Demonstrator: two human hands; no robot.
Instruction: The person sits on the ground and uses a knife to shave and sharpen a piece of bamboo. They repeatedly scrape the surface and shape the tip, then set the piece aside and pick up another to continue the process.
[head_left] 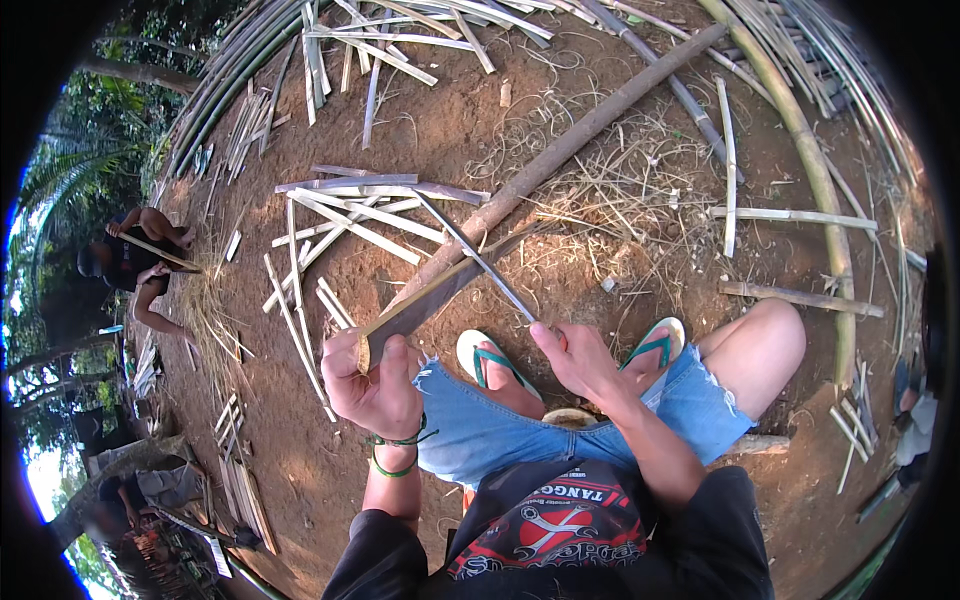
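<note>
My left hand [378, 388] is closed around the near end of a split bamboo slat [412, 315], thumb on its dark face and fingers at its pale cut end. The slat slants away to the right, over a long brown pole [575, 140] on the ground. My right hand [588, 368] grips a knife [502, 284], its handle mostly hidden in my fist. The long narrow blade points away to the left and crosses the slat near its middle. Whether the edge touches the slat, I cannot tell.
Split bamboo pieces [370, 222] lie beyond the slat, left of the pole. Thin shavings [630, 185] cover the ground right of it. A thick bamboo pole [815, 165] curves along the right. At the far left a person [135, 260] holds a stick; another person [150, 500] is lower left.
</note>
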